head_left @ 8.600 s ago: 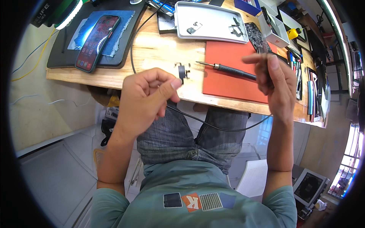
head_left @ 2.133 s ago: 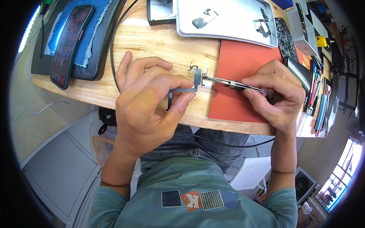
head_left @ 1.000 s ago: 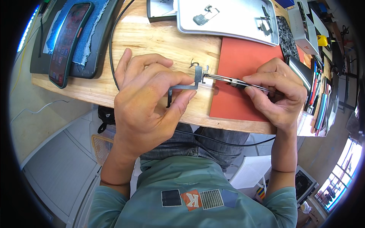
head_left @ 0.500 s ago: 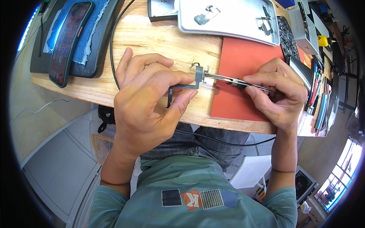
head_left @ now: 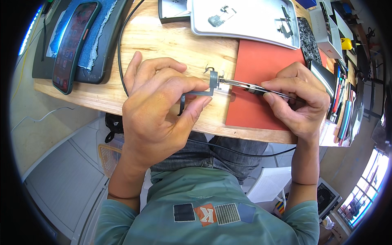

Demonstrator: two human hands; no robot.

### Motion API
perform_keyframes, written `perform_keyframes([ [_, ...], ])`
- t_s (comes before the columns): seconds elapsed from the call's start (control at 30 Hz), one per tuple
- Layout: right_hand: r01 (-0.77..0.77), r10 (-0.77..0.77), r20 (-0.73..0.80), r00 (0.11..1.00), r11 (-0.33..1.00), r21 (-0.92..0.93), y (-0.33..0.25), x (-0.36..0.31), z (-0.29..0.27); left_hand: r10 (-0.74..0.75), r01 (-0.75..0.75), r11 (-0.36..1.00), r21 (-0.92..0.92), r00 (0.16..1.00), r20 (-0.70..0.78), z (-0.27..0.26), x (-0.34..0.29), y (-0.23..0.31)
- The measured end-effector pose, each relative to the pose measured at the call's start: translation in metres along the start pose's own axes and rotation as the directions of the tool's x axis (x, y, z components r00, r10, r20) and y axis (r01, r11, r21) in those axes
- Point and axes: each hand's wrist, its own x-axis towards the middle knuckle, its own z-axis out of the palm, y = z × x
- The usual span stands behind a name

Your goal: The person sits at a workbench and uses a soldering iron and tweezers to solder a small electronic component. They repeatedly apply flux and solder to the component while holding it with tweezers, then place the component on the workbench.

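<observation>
Between the thumb and forefinger of my left hand (head_left: 159, 102) sits a small dark grey electronic part (head_left: 213, 80) with thin bent flex strips. One black strip hangs down beside the thumb. My right hand (head_left: 300, 96) is closed around slim metal tweezers (head_left: 251, 86), pointing left. Their tips meet the right side of the small part, at a little metal piece there. Both hands are above the front of the wooden table (head_left: 171, 36), the right one over an orange-red mat (head_left: 261, 77).
A white tray (head_left: 245, 33) with several small dark parts lies at the back. On the left, a phone (head_left: 75, 47) rests on blue denim cloth (head_left: 98, 38). A black cable (head_left: 121, 45) crosses the table. Pens and tools (head_left: 343, 106) crowd the right edge.
Almost nothing differs. The black strip below the small part has shifted very slightly; both hands keep their hold and place.
</observation>
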Motion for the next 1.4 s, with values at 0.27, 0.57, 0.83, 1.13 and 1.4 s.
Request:
perform_keyframes([
  [0.27,0.001,-0.002,0.002,1.000,1.000,0.013,0.0010,-0.0005,0.0006,0.002,-0.002,1.000,-0.010,1.000,-0.005,0.0014,-0.0005,-0.0011],
  [0.57,0.002,-0.002,-0.004,1.000,1.000,0.015,0.0006,-0.0003,0.0004,0.001,-0.001,1.000,-0.011,1.000,-0.004,0.0008,-0.0003,-0.0011],
  [0.83,0.004,-0.004,-0.007,1.000,1.000,0.003,0.0006,-0.0004,0.0004,0.000,0.000,1.000,-0.015,1.000,-0.005,0.0006,0.0000,-0.0008],
  [1.13,0.017,-0.017,0.001,1.000,1.000,-0.002,0.0008,0.0001,-0.0007,-0.001,0.001,1.000,-0.015,1.000,0.000,0.0002,0.0004,-0.0003],
  [1.4,0.014,-0.014,0.003,1.000,1.000,-0.005,0.0004,0.0001,-0.0003,0.000,0.000,1.000,-0.023,1.000,-0.005,0.0007,0.0003,-0.0009],
])
